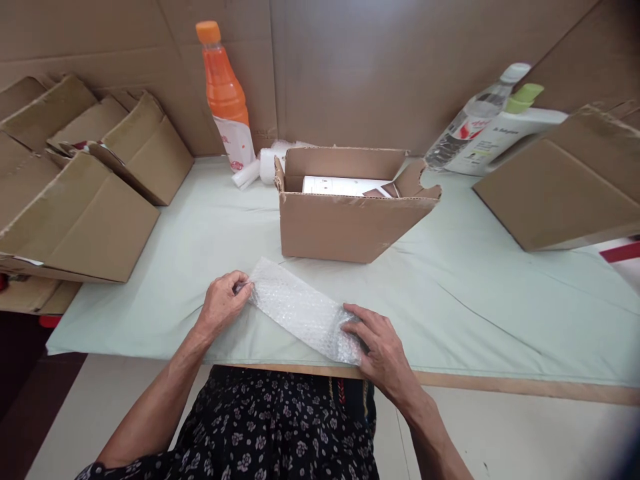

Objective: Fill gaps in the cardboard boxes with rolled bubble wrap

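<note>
A see-through sheet of bubble wrap (304, 310) lies flat and slanted, just in front of the open cardboard box (345, 207)

Soft even daylight, edges wide-angle warped.

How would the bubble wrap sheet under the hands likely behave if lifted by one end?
The bubble wrap sheet is thin and see-through, so it would probably droop rather than stay stiff. It looks very light for its size. The left hand and right hand each hold an end, so it may shift easily on the table cloth.
</note>
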